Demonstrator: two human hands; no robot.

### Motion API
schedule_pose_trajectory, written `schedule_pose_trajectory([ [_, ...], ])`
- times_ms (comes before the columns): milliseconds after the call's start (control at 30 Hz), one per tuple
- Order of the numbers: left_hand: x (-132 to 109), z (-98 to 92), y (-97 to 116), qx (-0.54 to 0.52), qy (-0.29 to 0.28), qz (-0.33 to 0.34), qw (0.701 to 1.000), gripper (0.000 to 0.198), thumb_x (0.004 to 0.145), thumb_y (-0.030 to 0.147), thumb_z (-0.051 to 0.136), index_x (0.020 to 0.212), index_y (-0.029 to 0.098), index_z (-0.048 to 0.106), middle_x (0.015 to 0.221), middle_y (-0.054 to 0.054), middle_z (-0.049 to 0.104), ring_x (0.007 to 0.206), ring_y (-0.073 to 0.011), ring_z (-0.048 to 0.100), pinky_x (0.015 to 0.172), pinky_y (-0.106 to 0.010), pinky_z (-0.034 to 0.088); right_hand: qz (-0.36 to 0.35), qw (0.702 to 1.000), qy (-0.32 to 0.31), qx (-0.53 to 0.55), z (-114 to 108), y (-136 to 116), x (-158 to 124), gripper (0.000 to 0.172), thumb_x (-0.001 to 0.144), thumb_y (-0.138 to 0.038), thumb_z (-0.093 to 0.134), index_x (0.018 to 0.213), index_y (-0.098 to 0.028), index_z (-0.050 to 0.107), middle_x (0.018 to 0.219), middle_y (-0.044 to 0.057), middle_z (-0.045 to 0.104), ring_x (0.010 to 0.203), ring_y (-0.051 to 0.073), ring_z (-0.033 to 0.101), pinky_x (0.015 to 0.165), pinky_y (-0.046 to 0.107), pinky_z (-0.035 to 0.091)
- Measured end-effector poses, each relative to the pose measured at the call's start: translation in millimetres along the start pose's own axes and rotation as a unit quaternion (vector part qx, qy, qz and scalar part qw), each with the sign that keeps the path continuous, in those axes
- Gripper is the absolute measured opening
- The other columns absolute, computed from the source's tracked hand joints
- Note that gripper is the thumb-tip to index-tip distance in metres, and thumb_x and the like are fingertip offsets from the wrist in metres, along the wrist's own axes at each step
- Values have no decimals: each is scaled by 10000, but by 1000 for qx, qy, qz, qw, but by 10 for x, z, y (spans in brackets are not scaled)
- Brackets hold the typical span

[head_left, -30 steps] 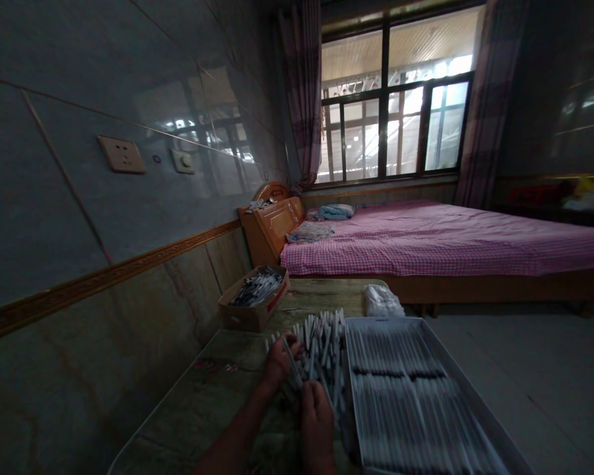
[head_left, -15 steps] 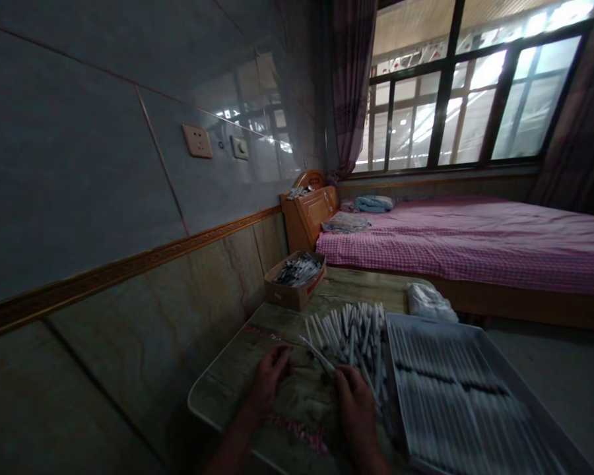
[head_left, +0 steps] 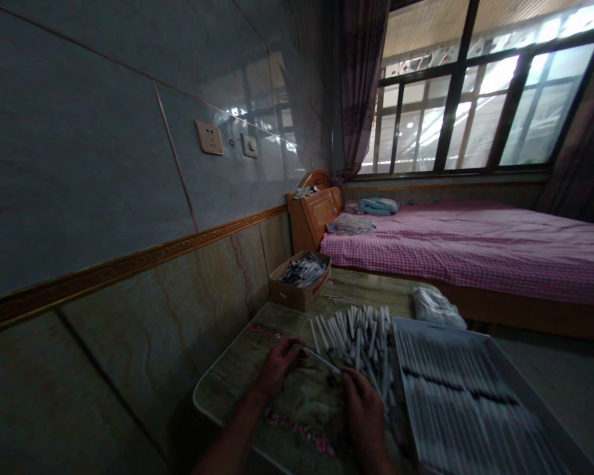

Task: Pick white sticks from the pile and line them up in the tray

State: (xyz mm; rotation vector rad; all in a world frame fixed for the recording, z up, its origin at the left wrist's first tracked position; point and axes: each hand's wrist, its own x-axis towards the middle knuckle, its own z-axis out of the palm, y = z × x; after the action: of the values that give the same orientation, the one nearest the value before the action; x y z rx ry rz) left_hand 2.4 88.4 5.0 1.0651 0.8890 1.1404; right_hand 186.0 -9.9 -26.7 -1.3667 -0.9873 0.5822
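Observation:
A slim white pen [head_left: 323, 361] spans the gap between my two hands above the table. My right hand [head_left: 363, 404] grips its near end between thumb and fingers. At the far end, the fingers of my left hand [head_left: 281, 364] are closed around the tip; dim light hides the detail there. Just beyond my right hand lies a loose pile of white pens [head_left: 356, 330] with dark parts. To its right, a pale shallow tray [head_left: 406, 396] holds many similar pens laid side by side in two rows.
A cardboard box [head_left: 297, 300] full of thin black and white pieces stands at the table's back left, by the wall. A crumpled clear plastic bag [head_left: 436, 307] lies behind the tray. Beyond the table [head_left: 232, 389] is a bed [head_left: 450, 244] with a pink checked sheet.
My left hand has moved right and up to the pen's far end, which was free before. My right hand keeps its hold. The view has shifted slightly.

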Motion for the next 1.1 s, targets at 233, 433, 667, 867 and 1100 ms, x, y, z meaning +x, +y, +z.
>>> schedule_pose_trajectory([
  [233,-4,-49,-86,-26,13,-14,999,563,475,510,902,860,177,663,742,5,688,671,-154,662,649,-271,519,14,1000,4,-16,6,40,6,397,795,-510,562,914,-196,772,929,103,772,885,280,713,811,379,549],
  [433,26,-48,-70,47,16,0,999,556,492,565,861,836,176,664,618,42,615,546,-115,566,546,-238,437,-3,1000,8,-23,14,44,1,382,797,-509,559,887,-206,773,922,104,770,884,271,713,809,368,549],
  [667,-3,-37,-44,52,1,-1,999,593,455,633,854,776,171,666,588,30,626,545,-129,573,546,-244,438,-5,1000,-5,-25,12,1,-18,347,798,-490,569,887,-227,777,932,81,771,893,257,710,816,353,550],
  [867,-28,-32,-38,63,16,-5,998,605,474,651,836,795,167,669,619,3,657,589,-163,621,521,-242,432,7,999,-34,-25,26,-32,-27,344,781,-487,575,875,-237,791,893,72,779,860,267,720,769,346,559],
  [1100,-43,-53,-98,71,16,-2,997,576,517,652,802,805,171,668,623,-2,664,559,-163,607,446,-230,386,16,998,-58,-35,17,-68,-34,391,807,-535,522,855,-241,775,848,78,771,814,266,712,753,353,531],
])
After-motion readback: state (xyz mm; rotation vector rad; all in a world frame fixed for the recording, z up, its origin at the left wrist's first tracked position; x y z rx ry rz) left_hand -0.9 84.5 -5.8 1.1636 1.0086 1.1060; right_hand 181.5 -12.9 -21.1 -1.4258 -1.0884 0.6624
